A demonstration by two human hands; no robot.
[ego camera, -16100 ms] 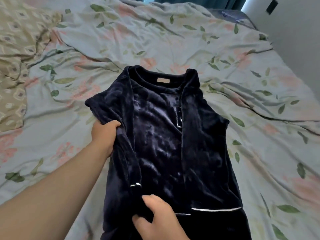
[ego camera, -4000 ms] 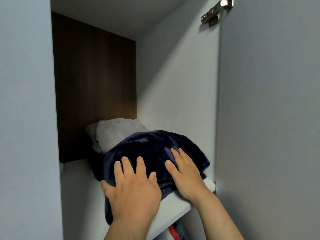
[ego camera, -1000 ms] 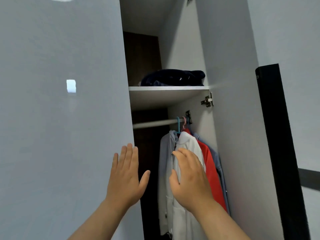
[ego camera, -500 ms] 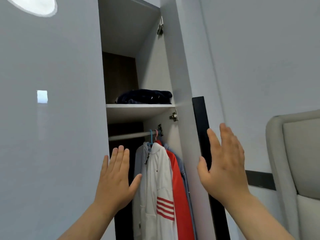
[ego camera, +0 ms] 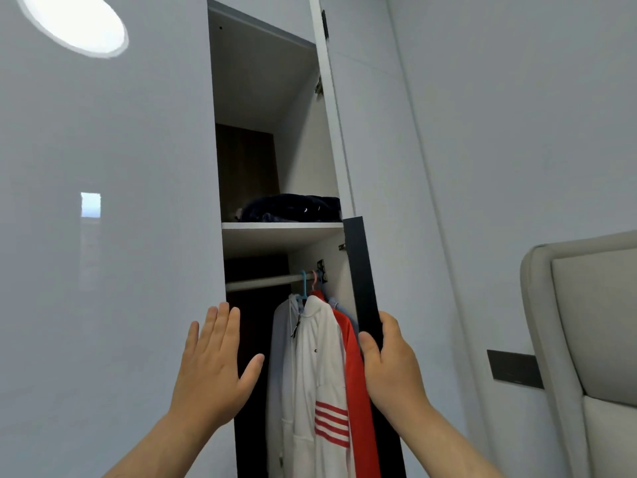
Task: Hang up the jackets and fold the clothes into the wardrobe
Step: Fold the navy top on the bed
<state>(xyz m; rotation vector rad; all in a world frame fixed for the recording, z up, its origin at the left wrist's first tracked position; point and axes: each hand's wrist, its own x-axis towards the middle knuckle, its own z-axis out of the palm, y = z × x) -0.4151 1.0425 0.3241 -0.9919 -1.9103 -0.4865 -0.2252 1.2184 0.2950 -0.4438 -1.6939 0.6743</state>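
Several jackets: a white jacket (ego camera: 320, 367) with red stripes, a red jacket (ego camera: 360, 436) and greyish ones hang from the rail (ego camera: 265, 281) (on blue and pink hangers (ego camera: 304, 284)).
Folded garment (ego camera: 293, 208): dark navy, lying on the shelf (ego camera: 282, 226) above the rail.
Left hand (ego camera: 213, 370): fingers straight and spread, before the pale door (ego camera: 103, 305); contact unclear.
Right hand (ego camera: 389, 370): thumb and fingers curled round the edge of the dark door (ego camera: 362, 270).

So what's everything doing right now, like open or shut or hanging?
Wardrobe door: partly open, right hand grips its edge.
Left hand: open, fingers straight, holding nothing.
Navy clothes: folded, lying on the shelf.
White jacket: hanging on the rail.
Red jacket: hanging behind the white one.
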